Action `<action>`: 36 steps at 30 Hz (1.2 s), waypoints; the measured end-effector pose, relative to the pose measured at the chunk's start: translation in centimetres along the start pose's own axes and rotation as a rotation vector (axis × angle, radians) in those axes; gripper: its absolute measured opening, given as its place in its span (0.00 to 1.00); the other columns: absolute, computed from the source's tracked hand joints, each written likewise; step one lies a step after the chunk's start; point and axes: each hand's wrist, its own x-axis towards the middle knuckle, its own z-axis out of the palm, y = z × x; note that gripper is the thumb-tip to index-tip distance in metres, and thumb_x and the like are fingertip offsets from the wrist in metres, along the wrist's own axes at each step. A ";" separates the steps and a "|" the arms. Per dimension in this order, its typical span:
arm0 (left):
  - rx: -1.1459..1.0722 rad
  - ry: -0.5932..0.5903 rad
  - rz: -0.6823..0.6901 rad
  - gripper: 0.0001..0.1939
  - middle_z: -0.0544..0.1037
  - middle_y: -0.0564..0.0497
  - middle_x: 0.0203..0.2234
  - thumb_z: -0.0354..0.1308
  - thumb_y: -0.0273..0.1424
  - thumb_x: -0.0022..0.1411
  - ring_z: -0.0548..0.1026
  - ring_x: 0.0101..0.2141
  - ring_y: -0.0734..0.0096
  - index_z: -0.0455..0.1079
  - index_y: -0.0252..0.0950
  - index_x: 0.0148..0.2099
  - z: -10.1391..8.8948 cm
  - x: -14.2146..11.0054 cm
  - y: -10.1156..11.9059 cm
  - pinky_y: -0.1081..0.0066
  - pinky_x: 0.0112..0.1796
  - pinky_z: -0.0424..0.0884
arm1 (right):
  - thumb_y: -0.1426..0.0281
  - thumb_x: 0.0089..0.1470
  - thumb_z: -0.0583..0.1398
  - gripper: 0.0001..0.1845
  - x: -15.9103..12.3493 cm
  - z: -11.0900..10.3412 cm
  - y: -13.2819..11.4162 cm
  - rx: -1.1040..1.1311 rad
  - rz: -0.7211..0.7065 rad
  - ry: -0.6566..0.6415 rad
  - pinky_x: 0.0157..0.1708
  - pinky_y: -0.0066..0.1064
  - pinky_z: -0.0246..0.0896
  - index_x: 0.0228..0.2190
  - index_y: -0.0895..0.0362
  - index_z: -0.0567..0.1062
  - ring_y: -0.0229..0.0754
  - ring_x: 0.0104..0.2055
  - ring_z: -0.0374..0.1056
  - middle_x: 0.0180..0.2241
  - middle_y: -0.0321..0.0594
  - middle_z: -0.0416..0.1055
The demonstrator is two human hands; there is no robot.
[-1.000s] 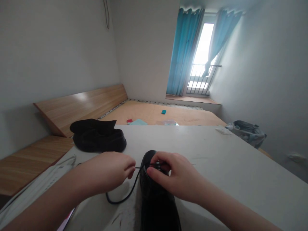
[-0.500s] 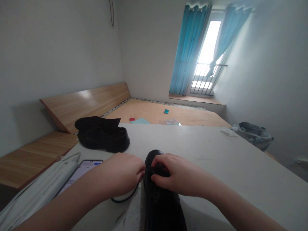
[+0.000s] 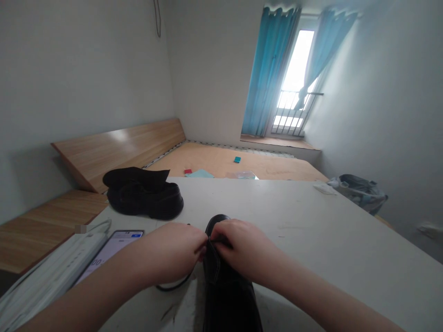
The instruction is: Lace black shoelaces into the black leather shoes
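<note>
Shoe, black and stitched, stands on the white tabletop directly under the fingers, its heel end cut off by the bottom of the view and its toe pointing away. Its long axis therefore runs from near to far, between the two forearms, with the right hand over its front and the left hand at its left flank. The left fingers are together, seemingly clamped on the dark lace, which curves out below them on the tabletop. The right thumb and forefinger bend toward each other at the stitched flap; whether they pinch anything I cannot tell. The fingertips of both hands meet or nearly meet over the lacing. Left of the left hand, the smartphone and a white flat package crowd that side, while the tabletop stretches wide to the right. Beyond, a second black shoe sits near the left edge, with a dark flat piece on top. Past the far edge lies the bed; a lined bin stands off the right edge.
</note>
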 end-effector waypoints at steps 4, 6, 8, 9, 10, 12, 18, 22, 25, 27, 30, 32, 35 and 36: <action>-0.062 0.142 -0.037 0.20 0.81 0.45 0.35 0.42 0.35 0.67 0.77 0.35 0.60 0.76 0.38 0.39 -1.3 -0.1 0.1 0.67 0.33 0.66 | 0.71 0.56 0.57 0.05 0.1 -1.6 0.7 0.223 -0.010 0.161 0.29 0.31 0.52 0.32 0.56 0.73 0.39 0.29 0.63 0.27 0.37 0.71; -0.157 0.303 -0.008 0.21 0.80 0.47 0.37 0.40 0.37 0.69 0.76 0.36 0.62 0.74 0.38 0.41 -2.2 -0.1 0.6 0.69 0.34 0.66 | 0.67 0.57 0.57 0.06 0.2 -2.6 0.9 0.408 -0.037 0.230 0.28 0.30 0.52 0.32 0.56 0.72 0.38 0.28 0.61 0.26 0.35 0.68; -0.296 0.457 0.062 0.20 0.79 0.50 0.35 0.42 0.39 0.68 0.74 0.34 0.66 0.74 0.38 0.39 -2.9 -0.2 1.1 0.71 0.32 0.65 | 0.65 0.57 0.58 0.08 0.0 -3.5 0.9 0.581 -0.087 0.250 0.27 0.30 0.53 0.31 0.56 0.72 0.37 0.28 0.61 0.26 0.35 0.68; -0.369 0.505 0.096 0.19 0.79 0.51 0.32 0.44 0.39 0.68 0.73 0.31 0.67 0.74 0.38 0.37 -3.2 -0.3 1.3 0.72 0.30 0.65 | 0.64 0.57 0.58 0.08 -0.1 -3.8 0.7 0.638 -0.108 0.250 0.28 0.30 0.53 0.31 0.56 0.72 0.37 0.28 0.61 0.26 0.35 0.68; -0.435 0.529 0.121 0.18 0.78 0.53 0.29 0.46 0.40 0.67 0.73 0.29 0.69 0.74 0.38 0.35 -3.3 -0.4 1.5 0.72 0.29 0.64 | 0.64 0.56 0.59 0.09 -0.3 -4.1 0.6 0.669 -0.124 0.251 0.28 0.30 0.54 0.30 0.56 0.72 0.37 0.29 0.61 0.26 0.35 0.68; -0.553 0.552 0.145 0.18 0.78 0.54 0.27 0.47 0.40 0.67 0.72 0.28 0.70 0.75 0.38 0.34 -3.4 -0.5 1.6 0.73 0.28 0.65 | 0.64 0.56 0.59 0.09 -0.7 -4.5 0.3 0.669 -0.131 0.269 0.28 0.30 0.54 0.30 0.56 0.72 0.37 0.28 0.60 0.26 0.34 0.68; -0.714 0.525 0.131 0.11 0.81 0.55 0.27 0.57 0.38 0.61 0.74 0.26 0.71 0.79 0.39 0.37 -3.0 -0.6 2.0 0.74 0.25 0.66 | 0.58 0.52 0.63 0.16 -1.2 -4.7 0.0 0.648 -0.098 0.324 0.25 0.29 0.50 0.24 0.56 0.69 0.35 0.25 0.56 0.22 0.32 0.64; -0.800 0.649 0.080 0.09 0.81 0.54 0.26 0.60 0.37 0.58 0.76 0.27 0.71 0.77 0.37 0.37 -2.9 -0.3 2.4 0.75 0.25 0.67 | 0.53 0.55 0.59 0.19 -1.1 -4.3 0.0 0.812 -0.062 0.264 0.24 0.29 0.46 0.25 0.55 0.66 0.35 0.24 0.51 0.21 0.30 0.56; -0.866 0.686 0.064 0.09 0.81 0.55 0.25 0.62 0.37 0.57 0.77 0.27 0.71 0.74 0.37 0.36 -2.8 -0.1 2.4 0.75 0.27 0.69 | 0.57 0.60 0.53 0.17 -1.0 -3.9 -0.2 1.002 -0.025 0.209 0.26 0.29 0.47 0.26 0.55 0.66 0.36 0.26 0.51 0.22 0.31 0.54; -0.826 0.714 0.074 0.08 0.80 0.56 0.25 0.61 0.37 0.58 0.76 0.27 0.72 0.74 0.38 0.34 -2.8 -0.1 2.4 0.75 0.27 0.69 | 0.60 0.58 0.56 0.14 -1.0 -3.6 -0.4 1.057 -0.029 0.223 0.27 0.29 0.49 0.27 0.55 0.67 0.36 0.26 0.52 0.22 0.31 0.57; -0.715 0.825 0.053 0.07 0.79 0.58 0.25 0.61 0.37 0.59 0.75 0.26 0.75 0.77 0.40 0.33 -2.7 -0.3 2.6 0.77 0.26 0.68 | 0.60 0.54 0.62 0.12 -1.0 -3.2 -0.6 1.080 -0.037 0.285 0.28 0.29 0.52 0.29 0.56 0.71 0.35 0.27 0.56 0.23 0.32 0.63; -0.699 0.874 0.038 0.06 0.79 0.59 0.24 0.62 0.37 0.59 0.74 0.24 0.76 0.78 0.42 0.35 -2.6 -0.5 2.7 0.77 0.25 0.68 | 0.61 0.52 0.64 0.12 -1.0 -2.9 -0.7 1.128 -0.020 0.295 0.29 0.28 0.53 0.29 0.57 0.73 0.35 0.28 0.58 0.25 0.33 0.65; -0.743 0.872 0.069 0.05 0.80 0.59 0.25 0.63 0.35 0.58 0.75 0.26 0.75 0.79 0.43 0.36 -2.4 -0.6 2.9 0.77 0.26 0.69 | 0.61 0.52 0.65 0.13 -1.1 -2.7 -0.7 1.236 -0.021 0.272 0.30 0.28 0.53 0.27 0.57 0.73 0.34 0.28 0.58 0.26 0.34 0.67; -0.758 0.866 0.079 0.05 0.81 0.58 0.27 0.63 0.35 0.58 0.76 0.27 0.74 0.79 0.43 0.37 -2.3 -0.6 3.0 0.77 0.27 0.70 | 0.61 0.52 0.65 0.13 -1.2 -2.6 -0.7 1.272 -0.029 0.258 0.31 0.28 0.53 0.27 0.57 0.73 0.34 0.28 0.58 0.27 0.34 0.67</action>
